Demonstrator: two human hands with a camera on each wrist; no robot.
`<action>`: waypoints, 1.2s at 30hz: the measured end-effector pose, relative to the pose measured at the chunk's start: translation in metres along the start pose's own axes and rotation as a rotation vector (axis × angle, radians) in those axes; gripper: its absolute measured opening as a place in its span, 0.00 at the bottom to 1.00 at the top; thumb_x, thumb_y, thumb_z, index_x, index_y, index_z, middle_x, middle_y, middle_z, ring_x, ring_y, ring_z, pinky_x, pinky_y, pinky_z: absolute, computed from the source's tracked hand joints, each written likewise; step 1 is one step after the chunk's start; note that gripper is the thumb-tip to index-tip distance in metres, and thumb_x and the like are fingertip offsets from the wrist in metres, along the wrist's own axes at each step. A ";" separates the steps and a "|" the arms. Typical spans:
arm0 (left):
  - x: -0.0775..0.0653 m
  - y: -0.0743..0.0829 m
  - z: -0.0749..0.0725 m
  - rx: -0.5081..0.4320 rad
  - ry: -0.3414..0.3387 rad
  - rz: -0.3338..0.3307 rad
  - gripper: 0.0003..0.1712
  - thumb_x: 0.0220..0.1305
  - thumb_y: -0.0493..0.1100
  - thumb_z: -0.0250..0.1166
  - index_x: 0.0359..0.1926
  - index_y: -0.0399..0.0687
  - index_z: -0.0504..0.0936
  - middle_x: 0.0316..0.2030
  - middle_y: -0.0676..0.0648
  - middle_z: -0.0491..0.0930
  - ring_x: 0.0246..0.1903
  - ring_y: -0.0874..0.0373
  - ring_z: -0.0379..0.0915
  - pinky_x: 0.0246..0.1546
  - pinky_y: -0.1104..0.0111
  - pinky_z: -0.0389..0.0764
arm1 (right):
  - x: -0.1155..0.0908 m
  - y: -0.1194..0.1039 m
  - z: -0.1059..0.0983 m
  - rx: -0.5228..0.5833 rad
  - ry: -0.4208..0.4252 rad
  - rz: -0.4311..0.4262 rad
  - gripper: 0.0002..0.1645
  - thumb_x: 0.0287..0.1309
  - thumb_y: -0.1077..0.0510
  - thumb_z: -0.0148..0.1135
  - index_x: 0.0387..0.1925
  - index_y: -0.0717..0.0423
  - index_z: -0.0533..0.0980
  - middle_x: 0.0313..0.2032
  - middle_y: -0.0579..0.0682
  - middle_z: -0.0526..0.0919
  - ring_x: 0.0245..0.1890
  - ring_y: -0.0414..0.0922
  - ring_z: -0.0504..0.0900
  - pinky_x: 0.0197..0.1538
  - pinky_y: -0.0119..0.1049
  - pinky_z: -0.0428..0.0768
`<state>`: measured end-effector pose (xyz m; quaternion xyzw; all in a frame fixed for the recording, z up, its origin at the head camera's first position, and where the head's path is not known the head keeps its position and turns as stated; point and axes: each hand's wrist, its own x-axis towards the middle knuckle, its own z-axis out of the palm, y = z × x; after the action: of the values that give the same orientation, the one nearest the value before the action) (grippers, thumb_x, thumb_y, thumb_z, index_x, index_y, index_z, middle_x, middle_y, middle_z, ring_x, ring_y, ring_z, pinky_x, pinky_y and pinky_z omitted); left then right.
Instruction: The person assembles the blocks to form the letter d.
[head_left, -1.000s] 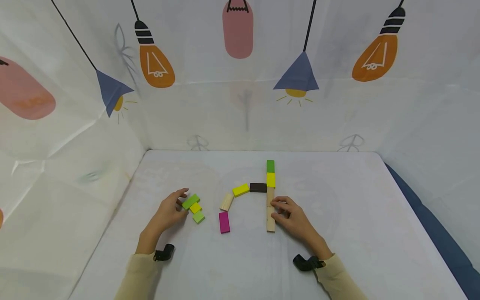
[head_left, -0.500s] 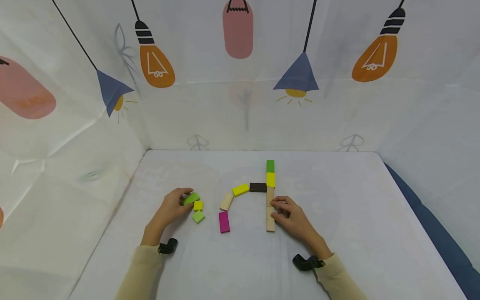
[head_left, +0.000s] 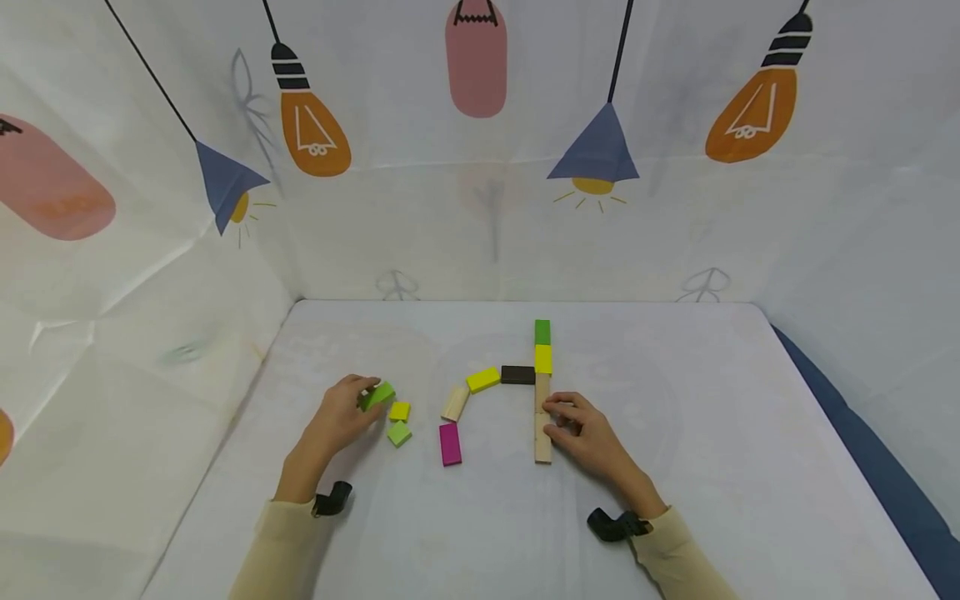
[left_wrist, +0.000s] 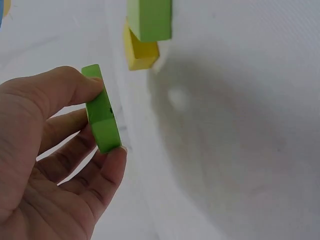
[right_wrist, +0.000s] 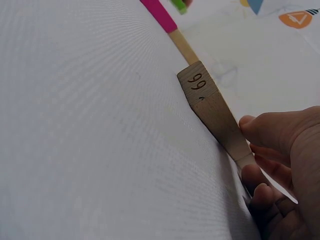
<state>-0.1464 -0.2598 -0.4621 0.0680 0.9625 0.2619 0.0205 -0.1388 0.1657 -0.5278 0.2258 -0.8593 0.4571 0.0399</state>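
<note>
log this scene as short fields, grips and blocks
left grip: holds light green block
right grip: touches plain wooden pair
column, far to near: green end block, yellow column block, plain wooden pair
branch, leftward from column: dark block, yellow branch block, wooden branch block, magenta block
loose, right of left grip: small yellow block, small green block
surface: white tabletop

White table (head_left: 720, 483); inward from its left edge, green block (head_left: 379, 394), yellow block (head_left: 400, 411), magenta block (head_left: 450, 444); the white wall (head_left: 405, 225) patterned with orange bulbs (head_left: 315, 129).
</note>
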 end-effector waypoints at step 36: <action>-0.025 0.094 0.054 -0.014 -0.104 0.359 0.21 0.58 0.42 0.77 0.53 0.48 0.87 0.50 0.51 0.84 0.45 0.60 0.77 0.47 0.65 0.82 | 0.001 0.000 0.001 0.009 -0.008 0.032 0.21 0.61 0.61 0.72 0.56 0.61 0.83 0.57 0.55 0.80 0.40 0.40 0.79 0.38 0.29 0.78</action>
<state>-0.1067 -0.1560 -0.4608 0.2520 0.9307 0.2641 0.0236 -0.1391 0.1646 -0.5279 0.2139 -0.8611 0.4604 0.0279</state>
